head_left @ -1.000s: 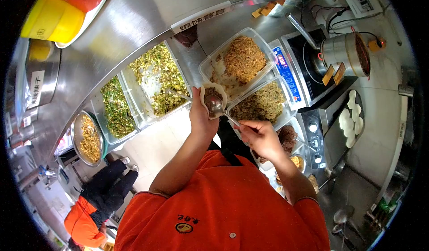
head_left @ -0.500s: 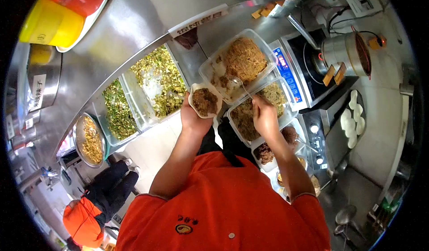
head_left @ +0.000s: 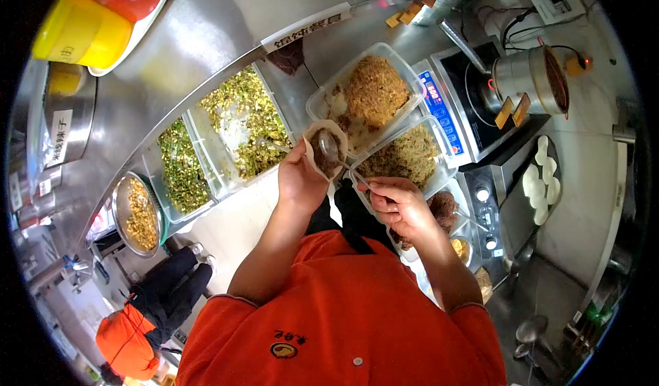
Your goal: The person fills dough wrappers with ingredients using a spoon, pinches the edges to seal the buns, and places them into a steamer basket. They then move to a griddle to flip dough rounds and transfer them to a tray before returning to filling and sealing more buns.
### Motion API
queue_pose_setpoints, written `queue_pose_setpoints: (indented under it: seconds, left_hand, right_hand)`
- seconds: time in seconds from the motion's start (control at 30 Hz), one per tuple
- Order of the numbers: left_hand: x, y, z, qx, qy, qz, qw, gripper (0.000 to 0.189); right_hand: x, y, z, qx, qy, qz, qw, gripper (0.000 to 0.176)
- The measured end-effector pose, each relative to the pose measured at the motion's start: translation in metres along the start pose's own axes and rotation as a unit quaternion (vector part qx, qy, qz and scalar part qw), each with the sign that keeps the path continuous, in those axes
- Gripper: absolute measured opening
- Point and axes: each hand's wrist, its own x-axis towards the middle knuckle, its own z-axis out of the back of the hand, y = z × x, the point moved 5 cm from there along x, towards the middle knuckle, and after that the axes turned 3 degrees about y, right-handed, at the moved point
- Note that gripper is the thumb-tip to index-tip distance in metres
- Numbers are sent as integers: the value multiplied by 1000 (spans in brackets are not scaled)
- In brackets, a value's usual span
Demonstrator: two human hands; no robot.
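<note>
In the head view, my left hand (head_left: 302, 182) cups a thin, pale dough round (head_left: 309, 154) with brown filling inside. My right hand (head_left: 400, 206) grips the handle of a metal spoon (head_left: 328, 145), whose bowl presses into that filling. Just beyond stands a clear plastic tub (head_left: 317, 104) with a brown, shredded mixture (head_left: 374, 92). Under and beside my right wrist is another tub (head_left: 449, 174) of greenish-brown filling (head_left: 412, 154). A dark reddish filling (head_left: 443, 211) lies closer to my right forearm, partly covered by it.
Tubs of chopped greens (head_left: 248, 121) and a bowl of yellowish bits (head_left: 142, 214) are at left. An induction cooker (head_left: 473, 104) bears a pot (head_left: 525, 80) at right. White dough pieces (head_left: 542, 180) lie on a dark plate. A co-worker (head_left: 130, 338) is at lower left.
The spoon has moved from the shredded brown mixture into the dough round in my left hand. My right hand came down and left with it, and the dough round is tipped more sideways.
</note>
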Motion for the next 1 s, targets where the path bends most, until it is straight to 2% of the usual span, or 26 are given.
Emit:
queue_pose_setpoints:
  seconds: [0.03, 0.1, 0.17, 0.27, 0.33, 0.43, 0.5, 0.53, 0.6, 0.63, 0.77, 0.83, 0.93, 1.0]
  left_hand:
    - [0, -2, 3, 2, 1, 1, 1000, 46]
    - [-2, -3, -1, -51, 56, 12, 997, 46]
    - [-2, -4, -3, -50, 28, -10, 998, 47]
    - [-2, -4, -8, -27, 71, -16, 997, 47]
    - [-12, -2, -13, -23, 11, 28, 999, 48]
    - [-10, 2, -12, -50, 44, 34, 997, 49]
    - [-11, 4, -18, -66, 47, 30, 996, 50]
    - [-13, 5, -20, -84, 48, 27, 995, 50]
    - [-10, 9, -14, -90, 47, 29, 994, 51]
    - [-9, 10, -13, -95, 49, 30, 994, 52]
    - [-13, 15, -22, -115, 59, 35, 991, 51]
    - [-15, 14, -30, -64, 21, 4, 998, 45]
    - [-15, 13, -23, -8, 52, 7, 999, 42]
    - [-16, 5, -14, 6, 41, 1, 999, 43]
  right_hand:
    - [-2, -1, 2, 1, 0, 2, 1000, 23]
    - [-7, -1, -1, -29, 80, 20, 996, 23]
    - [-8, 0, 0, -34, 63, 22, 997, 23]
    - [-10, 0, 5, -39, 54, 26, 997, 22]
    - [-5, -4, 7, -39, 64, 26, 997, 22]
    - [-2, -10, 11, -48, 35, 20, 998, 22]
    - [-7, -8, 5, -3, 107, -7, 994, 23]
    - [-8, -5, 4, -3, 107, -8, 994, 23]
    - [-8, 1, 11, -18, 26, 3, 999, 24]
    - [-9, -1, 13, -17, 25, 3, 1000, 24]
    - [-9, 1, 11, -12, 97, -5, 995, 25]
    - [-5, 5, 17, 0, 23, -8, 1000, 23]
    - [-11, 6, 15, -7, 52, 1, 999, 24]
    - [-17, 6, 14, -5, 92, 11, 996, 24]
